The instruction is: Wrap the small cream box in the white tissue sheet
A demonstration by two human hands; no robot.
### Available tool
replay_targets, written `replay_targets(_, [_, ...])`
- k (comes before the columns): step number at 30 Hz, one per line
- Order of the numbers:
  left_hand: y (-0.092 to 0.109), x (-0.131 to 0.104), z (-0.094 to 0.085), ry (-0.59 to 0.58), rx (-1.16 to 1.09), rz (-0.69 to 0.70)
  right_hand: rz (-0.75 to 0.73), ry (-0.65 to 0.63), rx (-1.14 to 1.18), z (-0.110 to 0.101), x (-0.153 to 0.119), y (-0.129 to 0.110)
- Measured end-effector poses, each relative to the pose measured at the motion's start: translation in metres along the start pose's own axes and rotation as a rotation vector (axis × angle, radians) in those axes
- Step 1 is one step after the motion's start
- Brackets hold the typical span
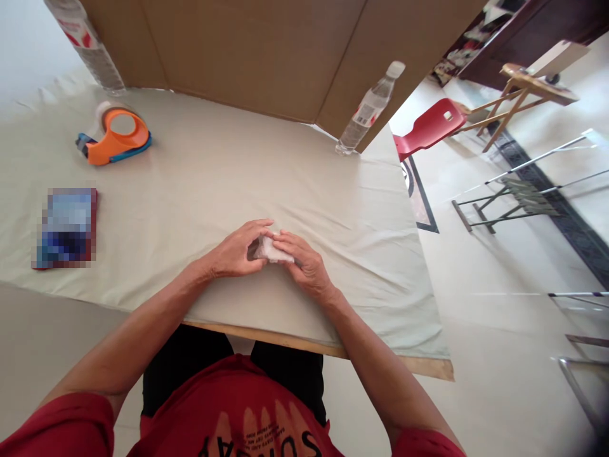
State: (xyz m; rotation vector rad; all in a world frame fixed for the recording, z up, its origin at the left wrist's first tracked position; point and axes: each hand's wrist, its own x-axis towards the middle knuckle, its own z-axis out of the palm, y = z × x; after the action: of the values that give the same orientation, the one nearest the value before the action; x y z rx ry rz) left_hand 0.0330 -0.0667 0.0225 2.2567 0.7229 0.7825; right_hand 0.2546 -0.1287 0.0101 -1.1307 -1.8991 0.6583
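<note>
Near the front edge of the table, a small whitish bundle is between my two hands; it looks like a wrapped packet or folded tissue, and I cannot tell which. My left hand curves around its left end, thumb below and fingers above, with a dark gap inside the palm. From the right, my right hand grips it with the fingers across the top and the thumb beneath. The fingers hide part of the bundle.
A cloth-covered table bears an orange tape dispenser, a blurred-out red-edged item and two water bottles, one left and one right. A cardboard panel stands behind. A red chair is beyond the right edge.
</note>
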Motion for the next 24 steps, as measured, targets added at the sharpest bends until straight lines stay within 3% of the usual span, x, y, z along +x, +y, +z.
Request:
replay_targets(3, [0.001,0.003,0.005,0.081,-0.086,-0.075,0.156,0.051,0.141,-0.002,0.014,-0.003])
replay_targets(7, [0.005,0.005,0.009,0.070,-0.275,-0.342,0.478,0.041,0.347,0.000,0.030,-0.010])
replay_targets(11, [0.009,0.005,0.007,0.182,-0.198,-0.423,0.615,0.041,0.427,0.004,0.036,-0.012])
replay_targets(14, [0.011,0.006,0.006,0.238,-0.100,-0.322,0.625,0.042,0.392,0.008,0.039,-0.008])
replay_targets(17, [0.009,0.007,0.007,0.196,-0.048,-0.282,0.583,0.065,0.320,0.007,0.040,-0.003])
replay_targets(22, [0.007,0.008,0.009,0.167,-0.041,-0.323,0.367,0.385,0.051,-0.009,0.032,-0.007])
replay_targets(24, [0.007,0.007,0.010,0.171,-0.033,-0.304,0.311,0.366,-0.013,-0.014,0.028,-0.012])
